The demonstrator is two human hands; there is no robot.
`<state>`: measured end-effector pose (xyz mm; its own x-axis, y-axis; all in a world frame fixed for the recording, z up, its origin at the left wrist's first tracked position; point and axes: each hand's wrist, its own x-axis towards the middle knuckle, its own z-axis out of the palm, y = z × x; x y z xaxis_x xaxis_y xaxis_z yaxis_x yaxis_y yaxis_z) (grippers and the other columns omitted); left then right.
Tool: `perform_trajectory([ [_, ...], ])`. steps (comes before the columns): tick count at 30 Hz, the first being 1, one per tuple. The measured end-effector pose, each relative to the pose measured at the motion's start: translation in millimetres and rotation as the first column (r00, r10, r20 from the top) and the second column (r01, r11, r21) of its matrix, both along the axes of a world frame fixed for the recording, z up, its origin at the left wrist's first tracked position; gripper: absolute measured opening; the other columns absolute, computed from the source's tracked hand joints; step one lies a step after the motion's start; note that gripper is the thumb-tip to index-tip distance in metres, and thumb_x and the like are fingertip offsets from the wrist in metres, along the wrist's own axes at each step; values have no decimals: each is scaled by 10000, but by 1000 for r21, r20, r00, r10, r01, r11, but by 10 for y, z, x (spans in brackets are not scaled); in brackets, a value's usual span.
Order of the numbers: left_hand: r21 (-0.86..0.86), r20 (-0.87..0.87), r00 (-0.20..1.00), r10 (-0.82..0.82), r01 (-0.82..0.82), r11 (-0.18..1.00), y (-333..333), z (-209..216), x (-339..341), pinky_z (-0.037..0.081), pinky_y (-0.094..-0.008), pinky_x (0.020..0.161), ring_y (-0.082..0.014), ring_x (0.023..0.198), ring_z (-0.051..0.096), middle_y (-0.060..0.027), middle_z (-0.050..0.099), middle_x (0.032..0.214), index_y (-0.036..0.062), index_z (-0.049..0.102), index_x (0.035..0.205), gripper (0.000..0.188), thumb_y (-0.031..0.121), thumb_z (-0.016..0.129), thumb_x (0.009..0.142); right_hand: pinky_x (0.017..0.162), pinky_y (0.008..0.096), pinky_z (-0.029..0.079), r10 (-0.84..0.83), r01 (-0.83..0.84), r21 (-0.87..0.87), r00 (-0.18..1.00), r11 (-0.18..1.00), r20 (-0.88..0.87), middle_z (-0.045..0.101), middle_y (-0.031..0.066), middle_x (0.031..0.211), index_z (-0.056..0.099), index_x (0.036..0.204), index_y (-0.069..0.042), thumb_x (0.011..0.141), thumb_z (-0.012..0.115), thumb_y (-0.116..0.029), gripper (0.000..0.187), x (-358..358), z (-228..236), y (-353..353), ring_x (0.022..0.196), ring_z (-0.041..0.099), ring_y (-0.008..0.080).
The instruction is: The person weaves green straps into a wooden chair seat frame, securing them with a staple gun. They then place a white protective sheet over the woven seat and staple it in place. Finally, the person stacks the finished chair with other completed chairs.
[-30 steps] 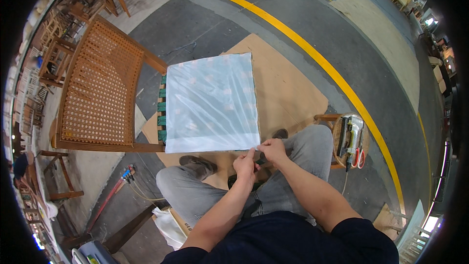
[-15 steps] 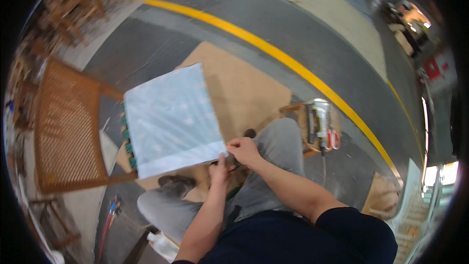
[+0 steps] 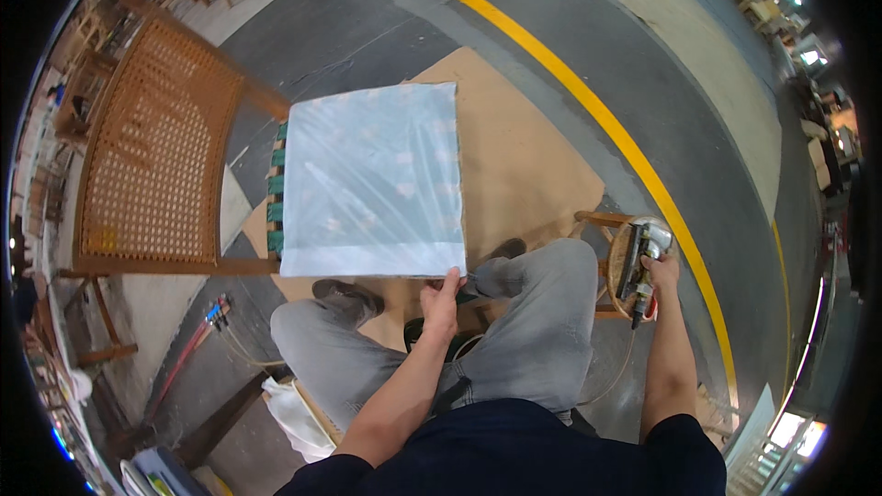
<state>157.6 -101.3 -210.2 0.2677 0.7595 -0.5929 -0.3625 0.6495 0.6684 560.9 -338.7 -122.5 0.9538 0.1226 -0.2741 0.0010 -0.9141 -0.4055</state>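
Observation:
A pale, thin white cloth (image 3: pixel 372 188) lies over the seat of a wooden chair in front of me, and green webbing (image 3: pixel 276 186) shows along its left edge. My left hand (image 3: pixel 441 308) pinches the cloth's near right corner, thumb on top and fingers beneath the seat edge. On a small round stool (image 3: pixel 614 262) to my right rests a metal air staple gun (image 3: pixel 650 241) with a hose. The fingers of my right hand (image 3: pixel 664 274) are closed round its handle, though the grip is partly hidden.
The chair's woven cane back (image 3: pixel 152 156) stands at the left. Brown cardboard (image 3: pixel 524 147) lies under the chair. Red and blue air hoses (image 3: pixel 195 344) are on the floor at lower left. A yellow line (image 3: pixel 588 96) crosses the grey floor. White cloth (image 3: pixel 299 418) hangs by my left thigh.
My right hand has left the cloth's corner and moved right to the staple gun on the stool. The left hand stays at the corner. The whole view has shifted.

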Motion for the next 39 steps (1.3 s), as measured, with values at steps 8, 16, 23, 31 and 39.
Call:
perform_trajectory([
  [8,-5,-101,993,-68,67,998,114,24,11,578,-321,882,-164,985,684,-96,713,1162,-56,655,1221,351,156,791,976,873,350,537,254,-364,488,927,793,277,719,85,1143,622,1281,9,734,721,50,557,-257,501,485,1004,688,220],
  [16,56,-284,958,-48,67,996,50,-100,6,541,-346,872,-179,978,678,-90,732,1107,-48,715,1151,356,225,816,947,1046,363,520,860,-673,542,454,503,-234,707,129,1293,587,1434,-21,876,821,-79,607,-1518,1375,1999,1190,665,211],
  [23,65,-298,929,-218,248,967,98,-31,-117,541,-384,861,-236,964,706,-168,764,1098,-106,715,1109,559,388,849,885,970,346,555,893,-910,356,31,211,-449,762,137,1191,592,1469,-71,823,797,7,682,-2016,826,2531,1079,710,222],
  [31,26,-436,865,-247,286,958,83,-69,-133,541,-431,930,-368,1110,717,-269,741,1168,-108,682,1163,646,433,858,858,919,392,574,895,-947,290,-10,134,-445,773,202,1103,596,1465,-142,812,795,-51,688,-2100,716,2574,1044,752,335],
  [39,-52,-435,842,-319,331,942,123,41,-142,543,-432,939,-374,1145,708,-281,727,1219,-121,683,1187,654,422,851,865,950,391,566,923,-952,289,-18,101,-384,766,181,1151,577,1468,-147,827,766,-1,684,-2126,710,2518,1082,741,319],
])
